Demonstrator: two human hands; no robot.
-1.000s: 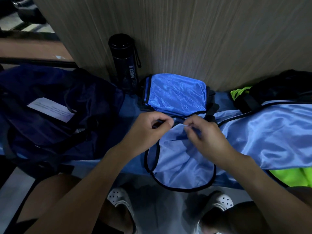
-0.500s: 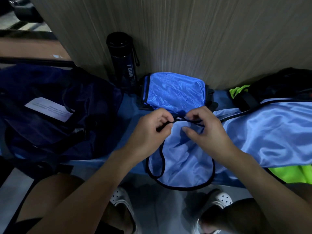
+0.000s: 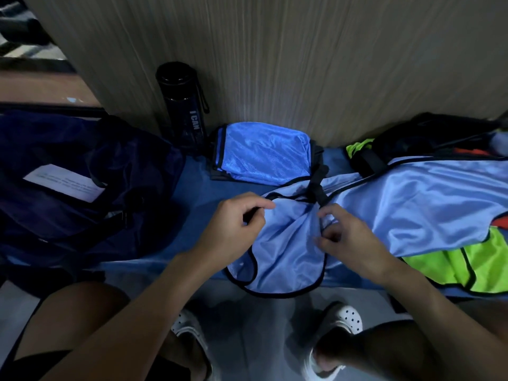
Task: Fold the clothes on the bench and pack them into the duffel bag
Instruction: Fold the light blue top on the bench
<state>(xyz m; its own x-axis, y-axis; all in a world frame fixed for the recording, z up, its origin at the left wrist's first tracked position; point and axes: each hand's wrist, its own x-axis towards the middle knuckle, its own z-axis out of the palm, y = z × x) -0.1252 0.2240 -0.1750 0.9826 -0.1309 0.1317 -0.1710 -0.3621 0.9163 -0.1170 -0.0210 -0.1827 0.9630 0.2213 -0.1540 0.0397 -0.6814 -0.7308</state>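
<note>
A light-blue bib with black trim (image 3: 412, 204) lies spread across the blue bench (image 3: 192, 182), its near end hanging over the front edge. My left hand (image 3: 233, 224) pinches the black trim at the bib's left shoulder. My right hand (image 3: 346, 237) pinches a fold of the same bib a short way to the right. A folded brighter-blue bib (image 3: 261, 155) rests against the wall behind my hands. The dark navy duffel bag (image 3: 82, 188) lies open on the bench at the left, with a white paper (image 3: 64, 182) on it.
A black bottle (image 3: 182, 103) stands against the wooden wall between the bag and the folded bib. A neon-green bib (image 3: 467, 265) sticks out from under the light-blue one at the right. A black garment (image 3: 428, 136) lies at the back right. My white shoes (image 3: 341, 320) are on the floor below.
My hands have moved apart along the bib's top edge, the left to the left and the right to the right and nearer. The fabric between them has bunched into creases.
</note>
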